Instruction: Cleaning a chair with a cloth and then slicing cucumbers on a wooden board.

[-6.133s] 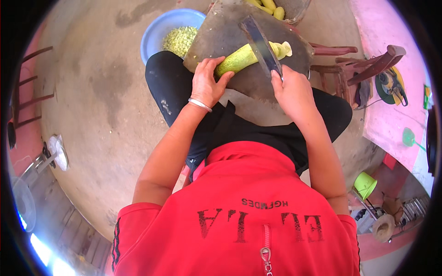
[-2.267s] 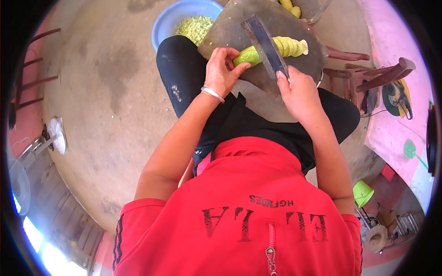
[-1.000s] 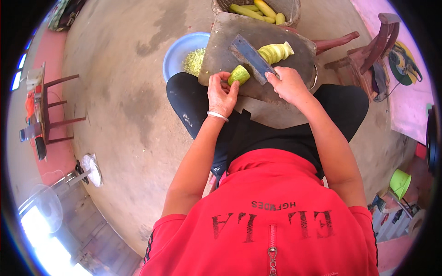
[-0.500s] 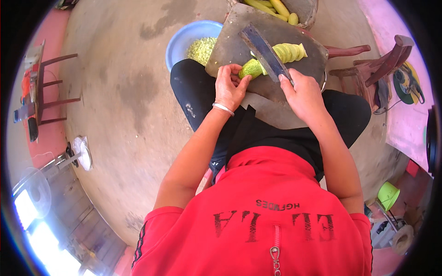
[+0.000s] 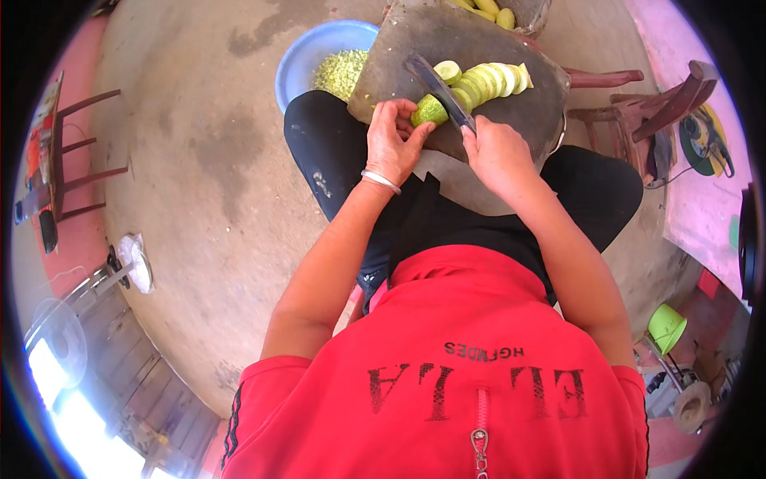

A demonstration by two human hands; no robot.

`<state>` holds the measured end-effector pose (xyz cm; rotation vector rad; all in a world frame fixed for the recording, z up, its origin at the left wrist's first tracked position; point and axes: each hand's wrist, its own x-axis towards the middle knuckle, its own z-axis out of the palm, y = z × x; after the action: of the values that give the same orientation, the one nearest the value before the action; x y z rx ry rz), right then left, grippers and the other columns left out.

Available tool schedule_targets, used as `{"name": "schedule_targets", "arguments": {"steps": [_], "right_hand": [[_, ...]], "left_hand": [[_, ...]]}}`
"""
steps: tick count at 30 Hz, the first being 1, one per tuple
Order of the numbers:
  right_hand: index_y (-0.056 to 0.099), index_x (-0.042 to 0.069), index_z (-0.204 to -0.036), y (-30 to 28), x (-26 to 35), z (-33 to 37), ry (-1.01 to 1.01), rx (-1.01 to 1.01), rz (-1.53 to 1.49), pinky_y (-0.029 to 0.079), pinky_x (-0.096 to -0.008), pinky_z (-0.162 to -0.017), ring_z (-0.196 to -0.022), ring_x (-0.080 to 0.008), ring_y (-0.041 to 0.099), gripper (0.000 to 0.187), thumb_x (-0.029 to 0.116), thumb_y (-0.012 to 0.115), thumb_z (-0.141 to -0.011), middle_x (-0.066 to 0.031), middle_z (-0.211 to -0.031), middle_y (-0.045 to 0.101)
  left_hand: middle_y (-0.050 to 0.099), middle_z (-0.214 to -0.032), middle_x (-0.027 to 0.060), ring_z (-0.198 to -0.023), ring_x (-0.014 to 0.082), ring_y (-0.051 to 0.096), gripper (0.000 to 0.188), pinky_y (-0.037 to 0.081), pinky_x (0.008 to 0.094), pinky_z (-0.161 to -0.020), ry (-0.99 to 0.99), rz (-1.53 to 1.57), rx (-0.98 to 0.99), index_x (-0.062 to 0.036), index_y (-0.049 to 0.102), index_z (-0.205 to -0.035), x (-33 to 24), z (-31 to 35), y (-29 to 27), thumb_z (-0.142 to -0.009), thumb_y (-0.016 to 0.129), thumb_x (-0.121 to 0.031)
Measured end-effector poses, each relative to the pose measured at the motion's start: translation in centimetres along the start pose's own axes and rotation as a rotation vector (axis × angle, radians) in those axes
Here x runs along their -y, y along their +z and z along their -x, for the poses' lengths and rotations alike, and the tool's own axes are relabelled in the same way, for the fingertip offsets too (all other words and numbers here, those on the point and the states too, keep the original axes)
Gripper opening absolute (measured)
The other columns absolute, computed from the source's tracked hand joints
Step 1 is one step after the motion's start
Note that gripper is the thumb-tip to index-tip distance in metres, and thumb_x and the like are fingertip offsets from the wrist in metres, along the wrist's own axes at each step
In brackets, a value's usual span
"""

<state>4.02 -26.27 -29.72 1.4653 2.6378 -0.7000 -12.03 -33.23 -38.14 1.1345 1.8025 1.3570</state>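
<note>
My right hand [image 5: 503, 156] is closed round the handle of a dark, broad-bladed cleaver [image 5: 439, 88]. The blade stands on edge against the cut side of a green cucumber end [image 5: 429, 110]. My left hand [image 5: 392, 144] holds that cucumber piece from the left, fingertips and thumb around it. To the right of the blade, a row of pale green cucumber slices [image 5: 499, 81] leans in an overlapping line. One loose slice [image 5: 448, 72] lies flat beyond them. All of this rests on a worn grey-brown cutting board [image 5: 407, 44] in front of my knees.
A blue basin [image 5: 291, 72] with chopped pale green bits [image 5: 339, 73] stands left of the board. Beyond it, a basket [image 5: 533, 14] holds several yellow-green cucumbers [image 5: 487, 9]. A reddish wooden chair [image 5: 670, 112] stands at the right, and a green bucket [image 5: 667, 327] lower right.
The cleaver has shifted left along the cucumber, and its blade now shows nearly edge-on. The green end has become shorter. A loose slice now lies beyond the row.
</note>
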Motion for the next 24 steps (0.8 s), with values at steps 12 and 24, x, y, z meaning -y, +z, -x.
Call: {"name": "schedule_targets", "arguments": {"steps": [12,24], "right_hand": [[0.057,0.001,-0.082,-3.1,0.8,1.1,0.016,-0.065,-0.105,0.049,-0.0523,-0.066,-0.07,-0.0427,0.063,0.032,0.03,0.052,-0.095,-0.0216,-0.07,0.063],[0.058,0.001,-0.086,-1.4,1.8,0.7,-0.026,-0.017,0.039,0.05,-0.052,-0.065,-0.069,-0.0414,0.064,0.028,0.027,0.052,-0.095,-0.0212,-0.069,0.064]], "left_hand": [[0.06,-0.09,0.0041,-0.071,0.0094,0.06,0.036,0.052,0.0248,-0.064,-0.076,0.024,-0.024,-0.0002,0.053,-0.103,0.3,-0.2,0.1,-0.079,0.079,-0.007],[0.059,-0.088,0.0038,-0.07,0.0087,0.059,0.037,0.052,0.0243,-0.063,-0.036,0.036,-0.016,0.0,0.053,-0.103,0.7,-0.3,0.1,-0.078,0.08,-0.007]]}}
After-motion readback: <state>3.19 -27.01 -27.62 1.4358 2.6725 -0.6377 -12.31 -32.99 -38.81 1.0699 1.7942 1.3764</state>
